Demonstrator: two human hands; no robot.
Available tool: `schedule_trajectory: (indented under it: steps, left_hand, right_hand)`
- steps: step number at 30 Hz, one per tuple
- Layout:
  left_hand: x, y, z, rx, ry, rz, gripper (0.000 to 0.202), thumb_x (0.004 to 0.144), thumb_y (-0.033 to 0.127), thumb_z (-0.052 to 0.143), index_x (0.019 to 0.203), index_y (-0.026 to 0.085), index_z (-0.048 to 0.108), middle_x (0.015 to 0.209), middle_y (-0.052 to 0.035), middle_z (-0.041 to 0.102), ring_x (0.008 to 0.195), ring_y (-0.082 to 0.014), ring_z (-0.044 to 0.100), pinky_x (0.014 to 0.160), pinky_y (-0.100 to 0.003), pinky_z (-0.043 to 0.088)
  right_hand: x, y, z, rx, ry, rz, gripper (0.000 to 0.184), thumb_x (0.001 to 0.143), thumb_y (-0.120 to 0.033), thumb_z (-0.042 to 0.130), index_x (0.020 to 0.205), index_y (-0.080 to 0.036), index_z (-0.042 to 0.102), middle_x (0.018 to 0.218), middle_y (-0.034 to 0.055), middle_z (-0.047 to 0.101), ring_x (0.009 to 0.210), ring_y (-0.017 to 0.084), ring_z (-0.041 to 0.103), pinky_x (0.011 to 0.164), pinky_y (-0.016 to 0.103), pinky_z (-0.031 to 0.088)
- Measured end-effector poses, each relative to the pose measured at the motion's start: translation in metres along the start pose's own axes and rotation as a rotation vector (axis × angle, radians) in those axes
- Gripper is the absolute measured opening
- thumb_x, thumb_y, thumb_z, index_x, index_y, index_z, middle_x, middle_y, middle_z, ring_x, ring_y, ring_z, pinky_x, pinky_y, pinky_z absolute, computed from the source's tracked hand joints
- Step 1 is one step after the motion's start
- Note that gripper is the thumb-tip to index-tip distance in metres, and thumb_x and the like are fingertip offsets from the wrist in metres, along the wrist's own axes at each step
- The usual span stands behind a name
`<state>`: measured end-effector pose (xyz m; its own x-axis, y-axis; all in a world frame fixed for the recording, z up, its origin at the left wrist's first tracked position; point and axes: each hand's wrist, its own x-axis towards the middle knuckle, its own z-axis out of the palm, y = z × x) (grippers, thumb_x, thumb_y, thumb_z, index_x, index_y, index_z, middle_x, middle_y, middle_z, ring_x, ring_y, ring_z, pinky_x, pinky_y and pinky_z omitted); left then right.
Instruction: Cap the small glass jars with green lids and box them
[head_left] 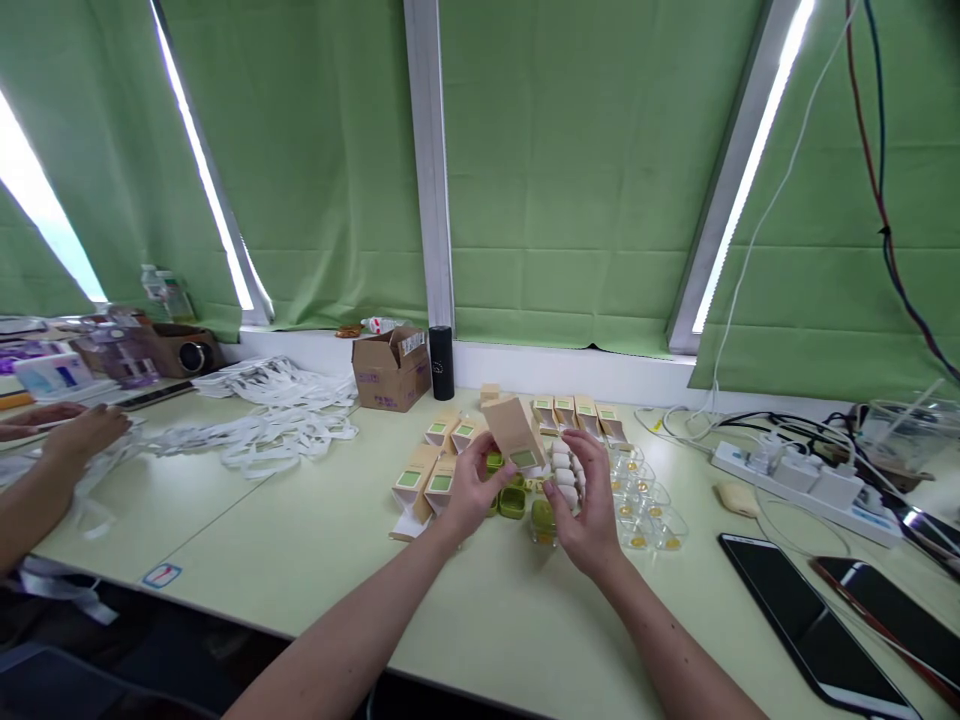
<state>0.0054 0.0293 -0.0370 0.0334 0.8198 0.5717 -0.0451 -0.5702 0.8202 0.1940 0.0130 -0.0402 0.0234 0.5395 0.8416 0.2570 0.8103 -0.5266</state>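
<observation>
In the head view my left hand (pixel 480 485) grips a small kraft-paper box (pixel 512 428) with a green label, held tilted above the table. Just to its right is my right hand (pixel 589 505), thumb and fingers curved apart, with nothing plainly held between them. Under my hands are small green cups (pixel 512 502) and a clear cup with green contents (pixel 544 520), partly hidden by the right thumb. White rounded pieces (pixel 564 462) show behind the right fingers. More kraft boxes (pixel 414 480) stand left of my hands and in a row at the back.
Clear plastic cups with yellow bits (pixel 652 510) sit right of my hands. Farther right are a power strip (pixel 806 490), cables and phones (pixel 810 620). White straps (pixel 277 430), a cardboard box (pixel 391 370) and a black cylinder (pixel 442 362) lie left. Another person's hands (pixel 82 430) work at far left.
</observation>
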Motion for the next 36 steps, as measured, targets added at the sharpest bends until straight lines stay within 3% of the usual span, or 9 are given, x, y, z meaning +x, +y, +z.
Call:
schedule_trajectory:
  steps: [5, 8, 12, 18, 21, 23, 27, 32, 36]
  left_hand:
    - [0.005, 0.009, 0.002, -0.197, -0.009, -0.141, 0.067, 0.085, 0.05, 0.078, 0.14, 0.02, 0.054, 0.129, -0.0136, 0.069, 0.121, -0.0289, 0.066, 0.102, -0.041, 0.054]
    - [0.003, 0.015, 0.006, -0.219, -0.008, -0.23, 0.071, 0.087, 0.052, 0.077, 0.144, 0.025, 0.044, 0.117, -0.0092, 0.072, 0.105, -0.0231, 0.071, 0.09, -0.035, 0.056]
    - [-0.001, 0.022, 0.011, -0.172, -0.016, -0.273, 0.064, 0.088, 0.055, 0.075, 0.136, 0.026, 0.045, 0.096, -0.0016, 0.07, 0.08, -0.0158, 0.066, 0.074, -0.028, 0.052]
    - [-0.001, 0.02, 0.015, -0.158, -0.004, -0.278, 0.062, 0.087, 0.059, 0.076, 0.128, 0.024, 0.046, 0.082, 0.0032, 0.065, 0.07, -0.0139, 0.061, 0.066, -0.025, 0.045]
    - [-0.001, 0.014, 0.016, -0.139, -0.032, -0.257, 0.062, 0.089, 0.062, 0.072, 0.129, 0.023, 0.045, 0.089, -0.0004, 0.068, 0.074, -0.0152, 0.063, 0.067, -0.025, 0.046]
    - [-0.001, 0.011, 0.015, -0.11, -0.042, -0.205, 0.062, 0.091, 0.063, 0.069, 0.133, 0.024, 0.044, 0.106, -0.0068, 0.07, 0.085, -0.0175, 0.066, 0.075, -0.028, 0.05]
    - [-0.003, 0.009, 0.01, -0.034, -0.065, -0.079, 0.061, 0.095, 0.056, 0.067, 0.144, 0.026, 0.047, 0.144, -0.0148, 0.054, 0.106, -0.0216, 0.065, 0.092, -0.035, 0.053]
    - [-0.006, 0.009, 0.006, 0.048, -0.177, 0.021, 0.049, 0.093, 0.045, 0.072, 0.138, 0.029, 0.061, 0.155, -0.0129, 0.042, 0.115, -0.0249, 0.063, 0.096, -0.037, 0.054]
    - [-0.005, 0.007, 0.007, 0.102, -0.144, 0.057, 0.04, 0.093, 0.04, 0.073, 0.131, 0.029, 0.068, 0.151, -0.0122, 0.044, 0.125, -0.0265, 0.059, 0.102, -0.038, 0.052]
  right_hand:
    - [0.001, 0.001, -0.002, -0.003, -0.055, 0.036, 0.049, 0.092, -0.027, 0.065, 0.139, -0.027, 0.052, 0.144, 0.0134, 0.05, 0.143, 0.034, 0.044, 0.117, 0.062, 0.041]
    - [0.0, 0.002, -0.002, -0.005, -0.103, 0.051, 0.045, 0.095, -0.028, 0.063, 0.139, -0.028, 0.055, 0.147, 0.0131, 0.048, 0.147, 0.034, 0.041, 0.119, 0.062, 0.039]
    - [-0.001, 0.004, -0.002, 0.052, -0.167, 0.1, 0.042, 0.098, -0.033, 0.062, 0.14, -0.031, 0.058, 0.152, 0.0117, 0.043, 0.15, 0.033, 0.039, 0.119, 0.058, 0.042]
    - [0.001, 0.0, -0.003, 0.144, -0.208, 0.212, 0.036, 0.101, -0.041, 0.059, 0.136, -0.032, 0.065, 0.153, 0.0106, 0.041, 0.147, 0.031, 0.042, 0.116, 0.051, 0.048]
    - [0.002, 0.0, -0.003, 0.194, -0.194, 0.249, 0.036, 0.1, -0.044, 0.06, 0.133, -0.032, 0.068, 0.15, 0.0109, 0.042, 0.141, 0.031, 0.048, 0.111, 0.048, 0.052]
    - [0.002, 0.002, -0.004, 0.235, -0.176, 0.28, 0.036, 0.099, -0.045, 0.06, 0.132, -0.032, 0.068, 0.148, 0.0111, 0.043, 0.135, 0.031, 0.054, 0.105, 0.045, 0.056]
    - [0.002, 0.005, -0.004, 0.351, -0.151, 0.365, 0.037, 0.098, -0.044, 0.06, 0.133, -0.033, 0.067, 0.145, 0.0093, 0.042, 0.11, 0.024, 0.067, 0.091, 0.04, 0.06]
    - [0.001, 0.004, -0.003, 0.384, -0.144, 0.4, 0.036, 0.096, -0.04, 0.062, 0.131, -0.034, 0.068, 0.142, 0.0076, 0.041, 0.102, 0.02, 0.068, 0.089, 0.038, 0.059]
    - [0.001, 0.005, -0.003, 0.39, -0.166, 0.412, 0.038, 0.094, -0.037, 0.063, 0.132, -0.035, 0.068, 0.142, 0.0064, 0.042, 0.105, 0.02, 0.067, 0.092, 0.039, 0.058]
